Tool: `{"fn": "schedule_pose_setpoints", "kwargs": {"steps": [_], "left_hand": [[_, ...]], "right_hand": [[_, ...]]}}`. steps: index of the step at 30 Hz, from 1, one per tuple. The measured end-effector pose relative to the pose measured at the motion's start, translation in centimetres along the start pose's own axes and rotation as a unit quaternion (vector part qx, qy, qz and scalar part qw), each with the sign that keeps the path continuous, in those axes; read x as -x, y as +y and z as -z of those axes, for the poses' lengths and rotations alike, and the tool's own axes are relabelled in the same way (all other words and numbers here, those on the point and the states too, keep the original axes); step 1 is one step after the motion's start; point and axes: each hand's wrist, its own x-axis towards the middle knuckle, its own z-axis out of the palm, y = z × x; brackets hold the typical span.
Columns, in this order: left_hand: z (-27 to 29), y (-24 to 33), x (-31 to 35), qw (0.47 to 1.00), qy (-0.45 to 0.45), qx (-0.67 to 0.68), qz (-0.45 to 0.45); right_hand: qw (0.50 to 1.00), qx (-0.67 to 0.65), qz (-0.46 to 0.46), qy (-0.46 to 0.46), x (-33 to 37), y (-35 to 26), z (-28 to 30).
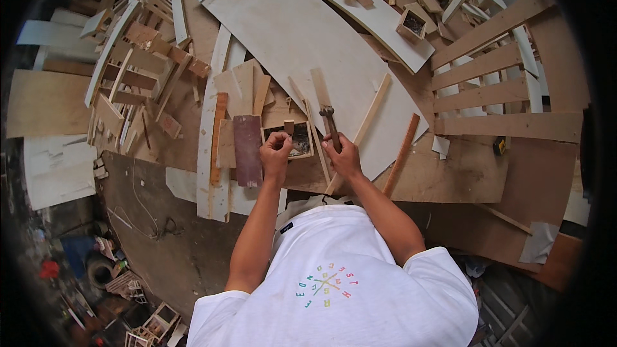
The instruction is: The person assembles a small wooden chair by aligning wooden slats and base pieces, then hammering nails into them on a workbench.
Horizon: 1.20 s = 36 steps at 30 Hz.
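Observation:
My right hand (345, 156) is wrapped round the handle of a hammer (331, 130), whose dark metal head points away from me over a pale board. My left hand (276, 151) is closed in a pinch beside an open wooden box (311, 148). Whatever is between its fingertips is too small to make out. Loose metal bits that look like nails (301, 139) lie in the box. A small wood block (289, 126) sits at its far side. Left of that hand lies a dark reddish board (248, 151), and narrow wood strips (363, 125) lie around the hammer.
A large pale panel (289, 19) spans the table (450, 177). Slatted wooden frames stand at left (116, 58) and right (482, 93). Another small box (411, 24) sits at the far right, and a tape measure (499, 146) near the right edge. Scraps litter the floor at lower left.

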Motion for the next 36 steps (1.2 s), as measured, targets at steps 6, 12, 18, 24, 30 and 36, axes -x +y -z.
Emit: {"fn": "schedule_pose_setpoints", "kwargs": {"steps": [6, 12, 18, 24, 30, 36], "left_hand": [[-0.3, 1.6, 1.2, 0.961, -0.089, 0.249, 0.079], [-1.4, 4.5, 3.6, 0.924, -0.132, 0.344, 0.100], [0.0, 5.1, 5.4, 0.919, -0.100, 0.360, 0.125], [3.0, 4.5, 6.3, 0.933, -0.040, 0.342, 0.100], [8.5, 1.3, 6.8, 0.968, 0.110, 0.212, 0.078], [17.2, 1.5, 7.5, 0.971, 0.193, -0.144, 0.008]], "right_hand": [[0.988, -0.142, -0.011, -0.052, 1.3, -5.3, -2.4], [0.983, -0.163, 0.035, -0.073, 2.4, -7.6, -3.3], [0.964, -0.239, 0.012, -0.118, 3.1, -8.1, -4.5], [0.975, -0.194, 0.016, -0.109, 3.3, -6.4, -7.1], [0.995, 0.088, 0.043, 0.025, 2.7, -3.9, -9.2], [0.970, 0.149, 0.072, 0.178, 4.0, -1.1, -12.8]]}}
